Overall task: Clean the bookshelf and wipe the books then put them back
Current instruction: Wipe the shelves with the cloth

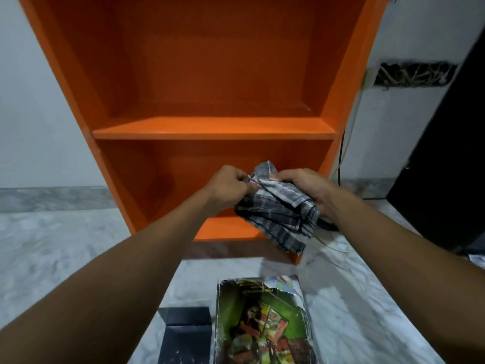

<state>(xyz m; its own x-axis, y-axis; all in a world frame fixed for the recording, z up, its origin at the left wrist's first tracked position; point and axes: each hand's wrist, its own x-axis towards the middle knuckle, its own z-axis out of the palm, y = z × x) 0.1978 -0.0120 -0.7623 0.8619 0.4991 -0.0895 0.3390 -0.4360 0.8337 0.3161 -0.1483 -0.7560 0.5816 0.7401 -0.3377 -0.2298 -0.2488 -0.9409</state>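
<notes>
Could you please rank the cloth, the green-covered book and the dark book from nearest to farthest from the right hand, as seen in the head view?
1. The cloth: gripped in the right hand itself.
2. The green-covered book: flat on the floor, below the hand.
3. The dark book: on the floor, left of the green one.

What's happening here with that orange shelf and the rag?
A person holds a grey checked cloth in a left-hand grip and a right-hand grip, in front of the orange bookshelf, whose visible shelves hold no books. A worn green book and a dark flat item lie on the marble floor nearby, not yet put back.
</notes>
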